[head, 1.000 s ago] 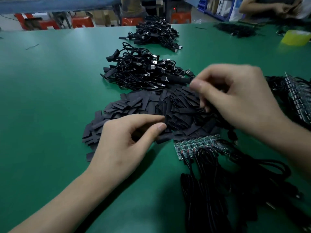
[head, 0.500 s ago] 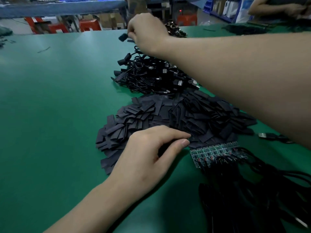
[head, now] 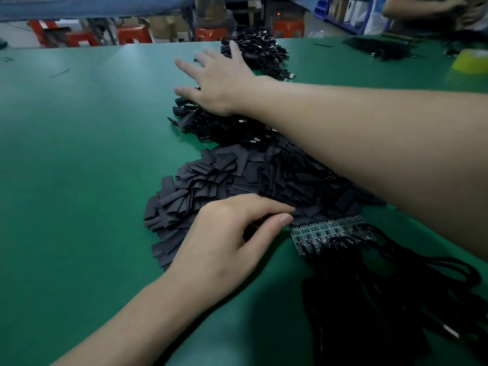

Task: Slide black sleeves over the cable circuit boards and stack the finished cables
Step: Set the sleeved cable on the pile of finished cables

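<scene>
A heap of flat black sleeves [head: 224, 175] lies mid-table. My left hand [head: 227, 239] rests on its near edge, thumb and fingers pinching at a sleeve. Just right of it, a row of green circuit boards [head: 324, 231] joins black cables [head: 383, 299] that run to the lower right. My right hand [head: 216, 80] reaches far forward with fingers spread and straight, palm down over the pile of finished cables [head: 219, 128]. It holds nothing.
A second finished-cable pile [head: 258, 54] sits at the far edge of the green table [head: 79, 180]. A yellow tape roll [head: 470, 63] and more cables [head: 380, 47] lie far right, near another person's arms [head: 422, 6]. Red stools stand beyond the table.
My right hand carried a cable from near the sleeves out to the far pile, let it go, and now spreads open over the nearer pile. The left hand stays on the sleeves.
</scene>
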Motion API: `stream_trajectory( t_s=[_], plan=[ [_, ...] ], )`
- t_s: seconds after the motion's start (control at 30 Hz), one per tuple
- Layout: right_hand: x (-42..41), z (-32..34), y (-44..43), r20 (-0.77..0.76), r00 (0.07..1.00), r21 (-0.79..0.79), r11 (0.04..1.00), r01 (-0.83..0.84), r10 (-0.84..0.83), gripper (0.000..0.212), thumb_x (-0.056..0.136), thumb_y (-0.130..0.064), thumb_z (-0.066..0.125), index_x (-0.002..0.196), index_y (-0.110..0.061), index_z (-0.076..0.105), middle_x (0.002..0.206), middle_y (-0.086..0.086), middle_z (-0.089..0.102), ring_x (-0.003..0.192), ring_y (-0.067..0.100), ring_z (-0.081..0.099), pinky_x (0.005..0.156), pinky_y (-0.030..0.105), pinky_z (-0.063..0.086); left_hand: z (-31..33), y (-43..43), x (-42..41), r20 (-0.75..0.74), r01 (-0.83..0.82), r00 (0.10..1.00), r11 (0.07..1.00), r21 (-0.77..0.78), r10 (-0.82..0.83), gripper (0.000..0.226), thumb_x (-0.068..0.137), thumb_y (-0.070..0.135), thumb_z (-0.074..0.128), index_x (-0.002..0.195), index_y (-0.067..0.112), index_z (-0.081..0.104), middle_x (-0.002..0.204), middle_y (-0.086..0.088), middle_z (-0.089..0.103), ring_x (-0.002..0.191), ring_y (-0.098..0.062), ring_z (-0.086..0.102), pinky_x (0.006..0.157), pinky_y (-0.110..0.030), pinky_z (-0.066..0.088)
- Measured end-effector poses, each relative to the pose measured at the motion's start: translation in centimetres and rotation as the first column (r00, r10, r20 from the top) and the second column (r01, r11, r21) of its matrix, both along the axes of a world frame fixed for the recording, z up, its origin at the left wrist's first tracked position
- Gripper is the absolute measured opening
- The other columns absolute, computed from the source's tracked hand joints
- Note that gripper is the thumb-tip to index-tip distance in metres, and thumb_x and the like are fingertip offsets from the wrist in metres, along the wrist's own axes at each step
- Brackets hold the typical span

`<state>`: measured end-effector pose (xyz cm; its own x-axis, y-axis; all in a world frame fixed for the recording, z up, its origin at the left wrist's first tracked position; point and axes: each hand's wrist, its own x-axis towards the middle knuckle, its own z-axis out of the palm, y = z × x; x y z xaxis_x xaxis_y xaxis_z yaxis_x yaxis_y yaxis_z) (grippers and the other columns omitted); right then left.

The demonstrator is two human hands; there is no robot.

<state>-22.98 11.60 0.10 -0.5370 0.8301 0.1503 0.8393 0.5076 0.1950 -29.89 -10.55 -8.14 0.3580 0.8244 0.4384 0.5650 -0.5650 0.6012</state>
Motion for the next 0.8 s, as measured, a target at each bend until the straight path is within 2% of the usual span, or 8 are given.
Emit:
stream_trajectory(
  t_s=[0.07,0.13,0.2,0.27,0.43,0.6,0.73,0.8],
  plan=[
    [0.7,1.2,-2.8,-0.173,0.98,0.06,0.995,-0.084,0.093,0.06,0.105,-0.058,0.027,0.153,-0.025,0.039,0.154,0.008,0.044,0.143,0.027,0.039,0.117,0.052,0.027,0.0,0.0,0.0,-0.008,-0.003,1.0,1.0,0.007,0.003,0.02,0.096,0.035,0.064,0.107,0.027,0.079,0.101,0.02,0.074,0.098,0.007,0.066,0.087,-0.018,0.051],
    [2.5,1.5,-6.2,-0.269,0.946,0.102,0.982,-0.16,0.182,0.046,0.105,-0.052,0.037,0.126,-0.019,0.063,0.124,0.004,0.062,0.116,0.024,0.058,0.097,0.039,0.044,-0.1,-0.1,0.1,-0.028,0.003,1.0,1.0,0.008,-0.003,0.021,0.095,0.039,0.064,0.107,0.029,0.078,0.1,0.019,0.072,0.097,0.003,0.066,0.087,-0.026,0.053],
    [5.4,0.7,-10.2,-0.29,0.931,0.064,0.975,-0.213,0.223,0.036,0.102,-0.046,0.048,0.1,-0.017,0.07,0.097,0.0,0.066,0.091,0.019,0.06,0.08,0.035,0.048,-0.1,-0.2,0.3,-0.09,-0.006,0.996,1.0,-0.009,0.005,0.026,0.092,0.05,0.063,0.107,0.033,0.077,0.096,0.018,0.067,0.093,-0.002,0.065,0.084,-0.034,0.054],
    [8.8,-0.3,-13.9,-0.29,0.937,-0.06,0.973,-0.221,0.195,0.025,0.097,-0.042,0.059,0.088,-0.022,0.072,0.084,-0.009,0.064,0.08,0.011,0.057,0.076,0.032,0.048,-0.2,-0.2,0.4,-0.175,-0.036,0.984,0.999,-0.012,0.034,0.036,0.088,0.063,0.059,0.106,0.037,0.077,0.092,0.016,0.06,0.089,-0.008,0.062,0.081,-0.038,0.053],
    [14.9,-2.8,-19.7,-0.264,0.964,-0.367,0.921,-0.132,0.033,0.028,0.083,-0.057,0.054,0.091,-0.038,0.073,0.092,-0.021,0.058,0.094,-0.002,0.053,0.085,0.033,0.049,-0.5,-0.2,0.6,-0.228,-0.057,0.973,0.996,-0.064,0.041,0.047,0.084,0.074,0.051,0.1,0.038,0.075,0.088,0.014,0.057,0.09,-0.009,0.058,0.082,-0.038,0.05],
    [16.3,-4.5,-21.5,-0.294,0.955,-0.324,0.944,-0.06,-0.04,0.04,0.083,-0.067,0.046,0.11,-0.043,0.062,0.106,-0.023,0.046,0.11,0.004,0.039,0.096,0.032,0.042,-0.4,-0.2,1.0,-0.12,-0.052,0.992,0.991,-0.123,0.038,0.031,0.08,0.062,0.064,0.089,0.035,0.076,0.084,0.014,0.06,0.086,-0.005,0.057,0.076,-0.026,0.046],
    [15.8,-4.9,-21.4,-0.374,0.927,-0.304,0.949,-0.087,-0.035,0.021,0.085,-0.061,0.054,0.094,-0.042,0.06,0.103,-0.023,0.047,0.109,0.004,0.039,0.098,0.033,0.038,-0.1,-0.3,1.0,-0.021,-0.04,0.999,0.992,-0.116,0.038,0.016,0.082,0.047,0.076,0.083,0.031,0.076,0.081,0.011,0.063,0.081,-0.008,0.06,0.07,-0.014,0.04],
    [15.7,-5.0,-21.5,-0.456,0.889,-0.339,0.933,-0.124,-0.048,0.016,0.088,-0.053,0.061,0.092,-0.038,0.061,0.099,-0.021,0.054,0.102,-0.001,0.046,0.091,0.025,0.038,0.2,-0.5,1.1,0.038,-0.02,0.999,0.989,-0.144,0.026,0.02,0.08,0.05,0.073,0.081,0.03,0.074,0.078,0.01,0.064,0.079,-0.009,0.061,0.068,-0.011,0.04]
  ],
)
